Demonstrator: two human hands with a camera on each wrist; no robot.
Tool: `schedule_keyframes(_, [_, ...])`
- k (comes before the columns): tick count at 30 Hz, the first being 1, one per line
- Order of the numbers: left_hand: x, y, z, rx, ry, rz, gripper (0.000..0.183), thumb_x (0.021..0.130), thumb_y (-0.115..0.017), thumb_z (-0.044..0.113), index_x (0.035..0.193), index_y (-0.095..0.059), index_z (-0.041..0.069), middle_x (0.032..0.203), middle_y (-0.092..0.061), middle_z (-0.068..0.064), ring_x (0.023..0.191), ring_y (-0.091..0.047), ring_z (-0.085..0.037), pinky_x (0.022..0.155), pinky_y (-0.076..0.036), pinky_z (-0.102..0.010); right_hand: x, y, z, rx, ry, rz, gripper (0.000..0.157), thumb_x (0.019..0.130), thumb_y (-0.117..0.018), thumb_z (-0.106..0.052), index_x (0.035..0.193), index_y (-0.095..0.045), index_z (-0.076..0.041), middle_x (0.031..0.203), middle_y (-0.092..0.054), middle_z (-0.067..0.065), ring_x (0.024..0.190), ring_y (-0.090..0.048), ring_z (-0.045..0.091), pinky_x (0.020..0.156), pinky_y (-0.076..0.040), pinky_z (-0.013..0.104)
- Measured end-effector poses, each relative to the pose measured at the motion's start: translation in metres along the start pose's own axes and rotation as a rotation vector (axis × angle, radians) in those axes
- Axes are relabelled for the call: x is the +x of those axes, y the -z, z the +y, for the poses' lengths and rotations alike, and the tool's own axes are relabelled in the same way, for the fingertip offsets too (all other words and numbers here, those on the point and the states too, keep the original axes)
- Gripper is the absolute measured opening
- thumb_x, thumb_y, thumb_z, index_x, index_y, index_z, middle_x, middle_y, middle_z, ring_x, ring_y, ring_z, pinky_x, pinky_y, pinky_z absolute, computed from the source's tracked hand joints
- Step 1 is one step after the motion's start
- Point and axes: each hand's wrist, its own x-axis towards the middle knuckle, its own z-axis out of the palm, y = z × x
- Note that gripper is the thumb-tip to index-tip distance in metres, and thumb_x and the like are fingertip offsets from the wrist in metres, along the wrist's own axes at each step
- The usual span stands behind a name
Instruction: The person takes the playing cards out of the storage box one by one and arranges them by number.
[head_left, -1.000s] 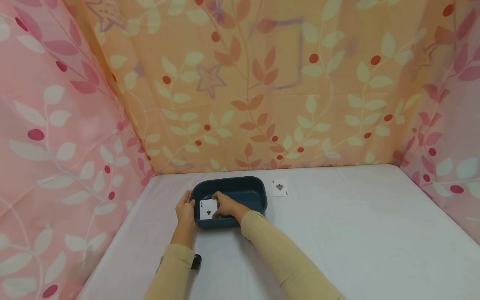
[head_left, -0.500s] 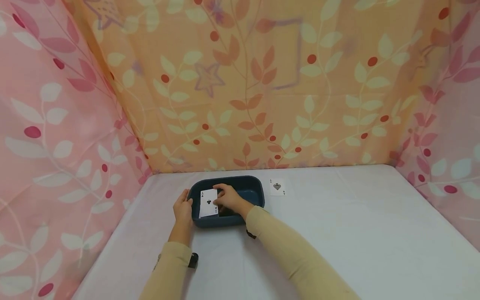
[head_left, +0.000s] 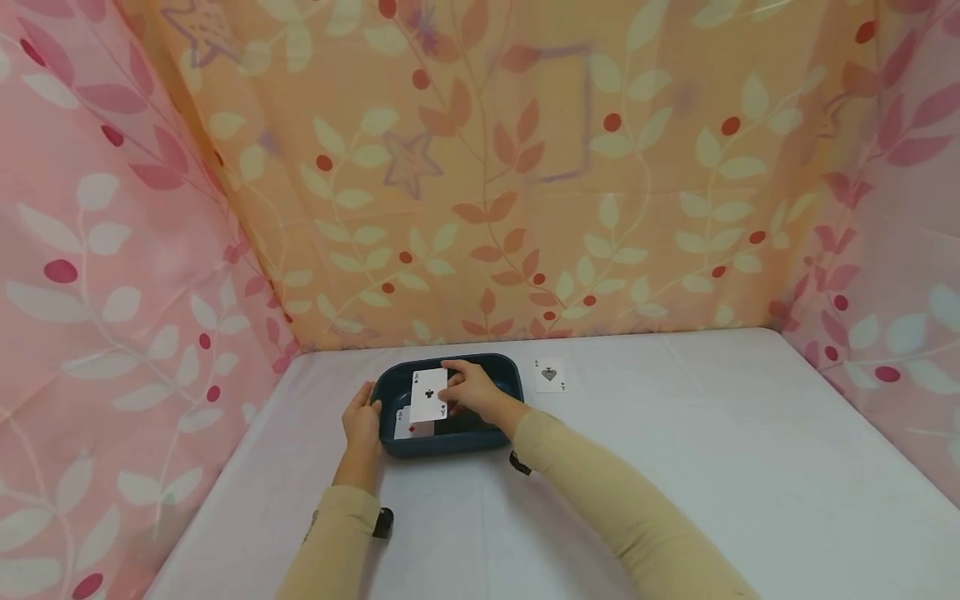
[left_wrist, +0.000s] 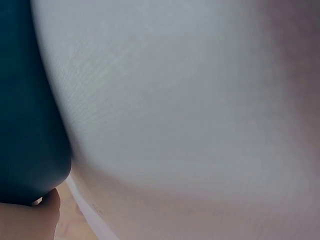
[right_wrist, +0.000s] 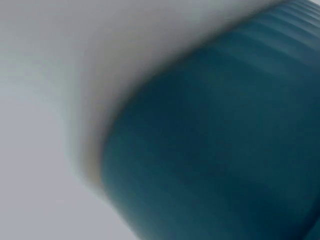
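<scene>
In the head view a dark blue container (head_left: 453, 444) stands on the white-covered table. My left hand (head_left: 362, 423) holds its left end, the thumb near the rim. Between the thumb and fingers of my right hand (head_left: 483, 396) is an ace of clubs playing card (head_left: 425, 395), face up above the container's inside. Below it, partly covered, lie more playing cards (head_left: 401, 427), one with a red diamond mark. In the left wrist view part of my hand (left_wrist: 27, 220) touches the container's wall (left_wrist: 30, 100). The right wrist view has only the blurred container wall (right_wrist: 210, 140).
An ace of spades playing card (head_left: 550, 376) lies face up on the table (head_left: 675, 467), just right of the container. Patterned cloth (head_left: 487, 167) hangs behind the table, with pink cloth (head_left: 90, 333) at the left side and more at the right.
My right hand has lifted the ace of clubs up and to the right, uncovering cards in the container. My left hand stays at the left end.
</scene>
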Motion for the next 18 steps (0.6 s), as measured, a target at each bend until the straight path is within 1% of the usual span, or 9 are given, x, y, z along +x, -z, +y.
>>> schedule_keyframes(7, [0.000,0.002,0.000,-0.006,0.002,-0.005,0.053,0.100,-0.034,-0.008,0.151,-0.026,0.000,0.157,-0.027,-0.011,0.144,-0.021,-0.021,0.117,-0.017,-0.031,-0.007,0.014,-0.005,-0.018,-0.004,0.027,0.063,0.086,-0.066,0.007,0.144,-0.041,0.002,0.079,-0.063,0.007,0.058,-0.058,0.015,0.056,-0.056,0.030])
schedule_keyframes(13, [0.001,0.003,0.000,-0.022,0.011,-0.016,0.054,0.100,-0.033,-0.009,0.152,-0.024,0.001,0.157,-0.026,-0.010,0.144,-0.022,-0.019,0.116,-0.017,-0.029,-0.011,0.026,-0.008,-0.031,-0.017,0.040,0.063,0.087,-0.066,0.006,0.144,-0.041,0.001,0.081,-0.063,0.007,0.061,-0.058,0.015,0.058,-0.057,0.029])
schedule_keyframes(18, [0.002,0.002,-0.001,-0.009,0.003,-0.018,0.054,0.100,-0.034,-0.008,0.152,-0.024,0.002,0.157,-0.025,-0.010,0.144,-0.021,-0.019,0.116,-0.017,-0.029,-0.013,0.034,-0.009,-0.034,-0.009,0.058,0.062,0.087,-0.067,0.005,0.144,-0.043,0.000,0.082,-0.063,0.007,0.064,-0.058,0.015,0.059,-0.057,0.030])
